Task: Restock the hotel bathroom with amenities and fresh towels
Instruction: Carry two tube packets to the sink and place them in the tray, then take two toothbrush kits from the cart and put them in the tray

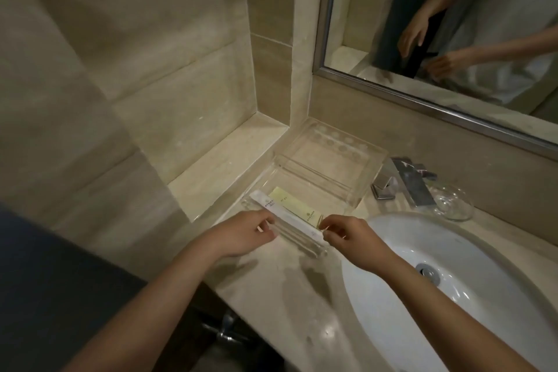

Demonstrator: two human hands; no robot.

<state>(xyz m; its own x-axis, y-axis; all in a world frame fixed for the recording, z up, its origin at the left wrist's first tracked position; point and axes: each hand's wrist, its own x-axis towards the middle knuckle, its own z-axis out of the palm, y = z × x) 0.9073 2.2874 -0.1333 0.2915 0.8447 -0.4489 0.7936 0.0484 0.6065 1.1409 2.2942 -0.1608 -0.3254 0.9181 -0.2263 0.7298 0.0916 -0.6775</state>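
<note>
Surface: a beige marble counter (271, 296), glossy, running along the wall in front of you. Matching beige wall tiles (120, 69) rise at the left, with a low ledge (226, 157) set into the back left corner.

Fixtures: a white oval basin (453, 281) sunk into the counter's right part, its chrome drain (427, 270) showing. A square chrome faucet (404, 181) stands at the counter's back edge behind the basin. A metal-framed mirror (453, 24) hangs above the back edge and shows your forearms and hands.

Loose item: one clear glass vessel (453, 202) just right of the faucet, at the basin's far rim. Its exact kind is hard to tell.

Container: one clear acrylic tray (332, 166), rectangular, between the ledge and the faucet and reaching back to the wall.

Contents, both at the tray's front left end: one long white sachet (290, 214), lying slantwise along the near edge, and one pale yellow sachet (290, 202), just behind and touching it. The print on both is too small to read.

Hands: your left hand (244, 234) has its fingers curled, the tips pinching the white sachet near its middle. Your right hand (350, 240) is curled too, thumb and fingertips pinching the sachet's right end at the tray's front edge.
</note>
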